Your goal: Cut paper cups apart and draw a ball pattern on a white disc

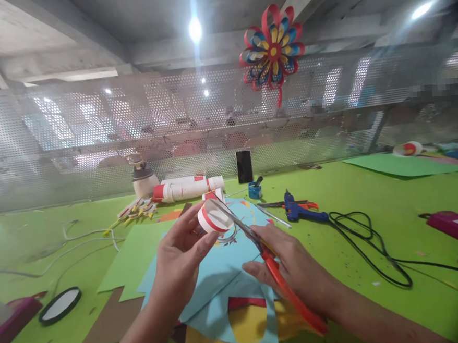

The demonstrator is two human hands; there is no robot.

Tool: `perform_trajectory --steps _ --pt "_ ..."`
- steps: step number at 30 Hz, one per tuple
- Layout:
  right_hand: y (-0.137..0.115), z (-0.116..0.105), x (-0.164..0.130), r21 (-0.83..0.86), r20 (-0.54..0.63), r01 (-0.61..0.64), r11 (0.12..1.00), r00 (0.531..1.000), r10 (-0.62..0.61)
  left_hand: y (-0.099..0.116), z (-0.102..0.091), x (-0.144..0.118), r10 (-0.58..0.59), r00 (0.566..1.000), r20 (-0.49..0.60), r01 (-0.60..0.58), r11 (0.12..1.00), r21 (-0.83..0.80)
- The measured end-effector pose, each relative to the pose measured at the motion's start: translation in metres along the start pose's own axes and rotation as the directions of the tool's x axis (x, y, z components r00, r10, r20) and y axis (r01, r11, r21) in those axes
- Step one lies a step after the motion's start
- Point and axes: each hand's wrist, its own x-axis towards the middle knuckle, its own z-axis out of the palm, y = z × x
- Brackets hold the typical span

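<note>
Gripping a tape roll (215, 217), left hand (182, 258) fingers closed; right hand (288, 264) clasps scissors (266, 255).

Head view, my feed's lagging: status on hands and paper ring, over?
Left hand holds red-and-white paper ring. Right hand grips red-handled scissors, blades at ring. Coloured paper sheets beneath; glue gun clear right.
</note>
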Motion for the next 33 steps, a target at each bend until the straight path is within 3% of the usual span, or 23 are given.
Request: perform_trajectory --steps 12,23,33 --pt "-0.0016 -0.0005 -0.0024 0.014 -0.024 0.000 1.000 1.000 0.001 0.0030 0.0008 0.0019 -0.006 0.999 -0.047 0.006 1.000 0.010" --pt "0.0015 -0.0003 -0.0025 -0.018 -0.025 0.009 1.000 1.000 -0.010 0.0008 -0.0057 0.0055 -0.022 1.000 0.011 0.024 0.991 -0.130" --pt "0.0003 -0.0020 0.0004 -0.042 -0.015 0.022 0.999 1.000 -0.023 -0.0016 -0.0053 0.0020 -0.060 0.998 0.023 0.062 0.996 -0.066"
